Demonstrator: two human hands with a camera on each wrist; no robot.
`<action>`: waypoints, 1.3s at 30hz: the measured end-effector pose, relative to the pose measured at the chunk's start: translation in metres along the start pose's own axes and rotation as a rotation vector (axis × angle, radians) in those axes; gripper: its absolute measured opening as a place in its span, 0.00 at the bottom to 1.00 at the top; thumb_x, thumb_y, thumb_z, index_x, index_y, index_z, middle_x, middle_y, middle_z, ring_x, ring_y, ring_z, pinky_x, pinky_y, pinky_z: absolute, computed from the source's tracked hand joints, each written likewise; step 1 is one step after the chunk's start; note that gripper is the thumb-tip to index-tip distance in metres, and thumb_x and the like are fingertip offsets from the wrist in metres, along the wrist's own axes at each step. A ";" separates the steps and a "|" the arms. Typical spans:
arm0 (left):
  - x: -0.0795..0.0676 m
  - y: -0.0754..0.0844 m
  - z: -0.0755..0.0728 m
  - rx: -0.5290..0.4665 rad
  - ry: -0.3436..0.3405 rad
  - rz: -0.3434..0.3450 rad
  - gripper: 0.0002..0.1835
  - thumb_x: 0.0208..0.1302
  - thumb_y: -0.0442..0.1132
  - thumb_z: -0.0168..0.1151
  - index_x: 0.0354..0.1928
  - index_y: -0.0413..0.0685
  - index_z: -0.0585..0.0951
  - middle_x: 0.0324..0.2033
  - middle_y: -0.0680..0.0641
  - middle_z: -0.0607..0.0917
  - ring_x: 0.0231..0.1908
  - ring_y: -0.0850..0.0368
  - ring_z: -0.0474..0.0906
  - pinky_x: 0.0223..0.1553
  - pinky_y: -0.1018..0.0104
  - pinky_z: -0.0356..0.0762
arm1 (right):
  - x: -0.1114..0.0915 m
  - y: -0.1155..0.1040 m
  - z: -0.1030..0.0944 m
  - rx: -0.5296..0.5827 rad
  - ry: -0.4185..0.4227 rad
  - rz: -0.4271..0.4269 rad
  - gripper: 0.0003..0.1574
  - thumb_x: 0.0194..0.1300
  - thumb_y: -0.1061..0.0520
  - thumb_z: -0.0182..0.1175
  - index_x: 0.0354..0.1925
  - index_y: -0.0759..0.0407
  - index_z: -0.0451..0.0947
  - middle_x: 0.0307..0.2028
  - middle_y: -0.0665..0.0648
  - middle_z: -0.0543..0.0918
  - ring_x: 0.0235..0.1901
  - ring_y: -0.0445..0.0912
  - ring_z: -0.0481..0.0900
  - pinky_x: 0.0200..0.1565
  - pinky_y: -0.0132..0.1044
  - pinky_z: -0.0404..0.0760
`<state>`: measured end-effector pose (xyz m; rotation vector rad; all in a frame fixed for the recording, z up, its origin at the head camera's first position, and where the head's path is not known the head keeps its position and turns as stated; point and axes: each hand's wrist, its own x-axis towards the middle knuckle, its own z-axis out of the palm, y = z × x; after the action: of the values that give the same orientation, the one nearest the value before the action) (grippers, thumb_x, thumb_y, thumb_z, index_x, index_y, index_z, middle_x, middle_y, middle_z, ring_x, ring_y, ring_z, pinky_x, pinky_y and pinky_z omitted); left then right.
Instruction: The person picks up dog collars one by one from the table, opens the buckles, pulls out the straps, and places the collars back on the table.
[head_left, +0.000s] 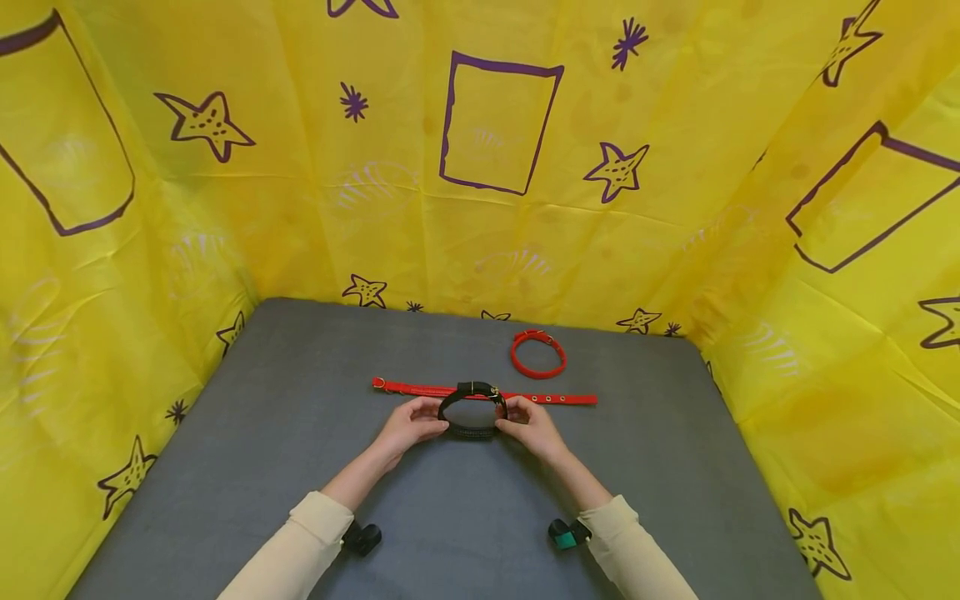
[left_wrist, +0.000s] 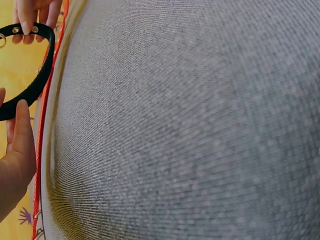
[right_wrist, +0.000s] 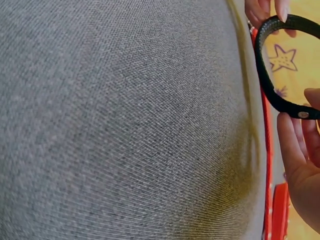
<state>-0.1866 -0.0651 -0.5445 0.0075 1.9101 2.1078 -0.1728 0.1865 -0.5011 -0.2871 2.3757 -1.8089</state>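
Observation:
A black collar point(head_left: 471, 432), buckled into a loop, is held between both hands in the middle of the head view. My left hand point(head_left: 409, 427) pinches its left side between thumb and fingers. On the opposite side, my right hand point(head_left: 534, 427) pinches the loop near the buckle. Metal eyelets and a ring show on the black collar point(left_wrist: 37, 87) in the left wrist view. Just behind it a red collar point(head_left: 427, 389) lies stretched out flat, partly hidden by the black loop. A second red collar point(head_left: 538, 373), closed into a ring, lies farther back on the right.
The grey table point(head_left: 300, 367) carries all the collars. Yellow cloth point(head_left: 495, 242) with purple drawings stands along the back and both sides. Dark wrist devices point(head_left: 363, 539) are on both forearms near the sleeve cuffs.

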 end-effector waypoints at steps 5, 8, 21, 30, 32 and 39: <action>-0.001 0.000 0.000 0.034 0.011 -0.017 0.21 0.56 0.28 0.70 0.52 0.33 0.78 0.42 0.41 0.83 0.39 0.58 0.81 0.41 0.68 0.81 | -0.002 0.000 -0.001 -0.006 -0.006 0.010 0.14 0.58 0.71 0.65 0.43 0.76 0.77 0.44 0.71 0.82 0.39 0.43 0.79 0.43 0.27 0.75; -0.001 0.002 0.000 0.054 0.016 -0.022 0.21 0.56 0.30 0.71 0.52 0.33 0.78 0.43 0.40 0.83 0.40 0.59 0.80 0.41 0.69 0.80 | -0.003 0.000 -0.001 -0.010 -0.015 0.003 0.14 0.59 0.71 0.65 0.43 0.76 0.77 0.44 0.73 0.81 0.40 0.46 0.80 0.43 0.28 0.76; -0.002 0.009 -0.001 0.194 0.004 0.063 0.20 0.58 0.33 0.71 0.52 0.36 0.80 0.47 0.37 0.81 0.44 0.53 0.79 0.41 0.65 0.80 | -0.006 -0.001 -0.002 0.000 -0.021 0.000 0.13 0.60 0.71 0.64 0.44 0.75 0.76 0.45 0.75 0.80 0.42 0.47 0.80 0.45 0.29 0.75; -0.008 0.019 0.002 0.139 -0.023 0.048 0.18 0.59 0.33 0.70 0.51 0.36 0.80 0.39 0.47 0.83 0.38 0.58 0.80 0.42 0.53 0.82 | -0.008 -0.001 0.000 -0.011 -0.014 0.008 0.13 0.59 0.71 0.65 0.43 0.74 0.77 0.43 0.70 0.83 0.42 0.50 0.80 0.46 0.33 0.76; -0.006 0.014 0.002 0.143 -0.016 0.045 0.19 0.58 0.35 0.71 0.51 0.38 0.80 0.39 0.48 0.82 0.38 0.57 0.80 0.40 0.57 0.82 | -0.008 0.000 0.001 -0.008 -0.010 0.013 0.13 0.59 0.71 0.65 0.43 0.74 0.77 0.43 0.70 0.83 0.41 0.49 0.80 0.45 0.32 0.76; -0.007 0.009 0.002 0.141 -0.024 0.052 0.19 0.58 0.35 0.71 0.51 0.38 0.80 0.38 0.48 0.81 0.38 0.58 0.80 0.40 0.58 0.82 | -0.009 -0.002 0.002 -0.033 0.004 0.002 0.13 0.58 0.70 0.65 0.43 0.74 0.77 0.40 0.66 0.83 0.39 0.45 0.78 0.46 0.36 0.76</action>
<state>-0.1814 -0.0650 -0.5345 0.1124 2.0609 1.9916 -0.1636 0.1865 -0.4995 -0.2850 2.4092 -1.7725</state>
